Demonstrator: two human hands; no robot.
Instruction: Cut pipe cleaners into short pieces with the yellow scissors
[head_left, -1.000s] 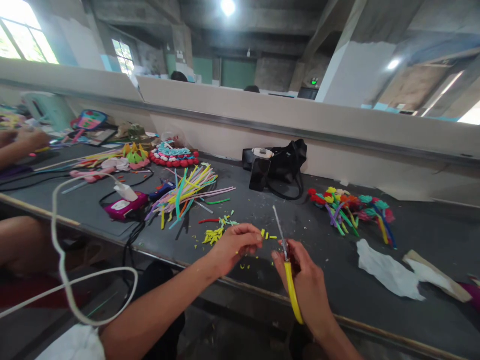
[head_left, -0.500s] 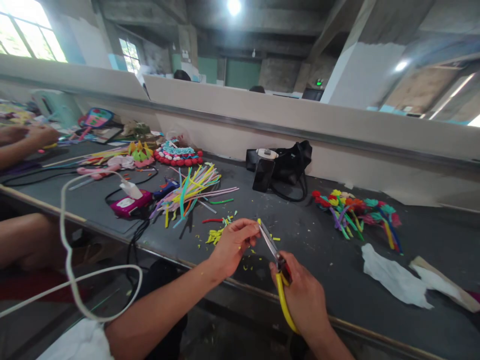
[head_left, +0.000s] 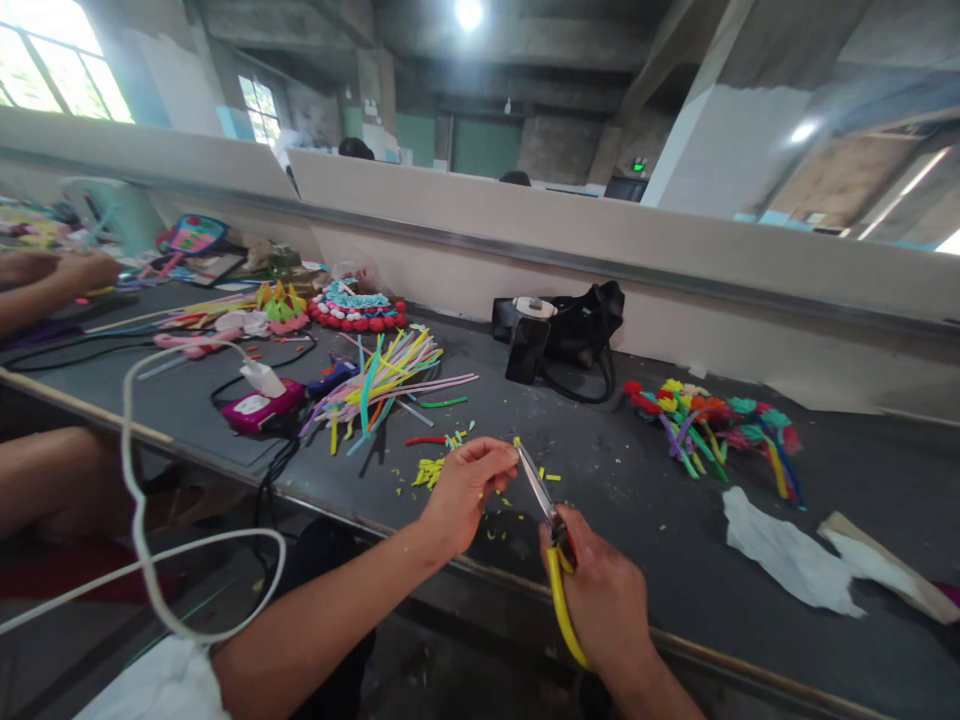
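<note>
My right hand [head_left: 604, 590] is closed around the yellow handles of a pair of scissors [head_left: 550, 535], whose blades point up and left. My left hand [head_left: 466, 487] pinches a tiny yellow piece [head_left: 517, 442] right at the blade tips. Small yellow cut bits [head_left: 429, 470] lie scattered on the dark table [head_left: 615, 470] just left of my left hand. A loose pile of coloured pipe cleaners [head_left: 382, 385] lies further left.
A black bag [head_left: 574, 330] stands against the back wall. A bunch of coloured pipe-cleaner flowers [head_left: 712, 420] and white paper [head_left: 780, 555] lie to the right. A pink device [head_left: 259, 408] with a white cable [head_left: 142, 520] sits left. Another person's hands [head_left: 52, 275] work at far left.
The scissors have swung left from pointing straight up until the blade tips meet the yellow piece in my left hand. My right hand has dropped slightly.
</note>
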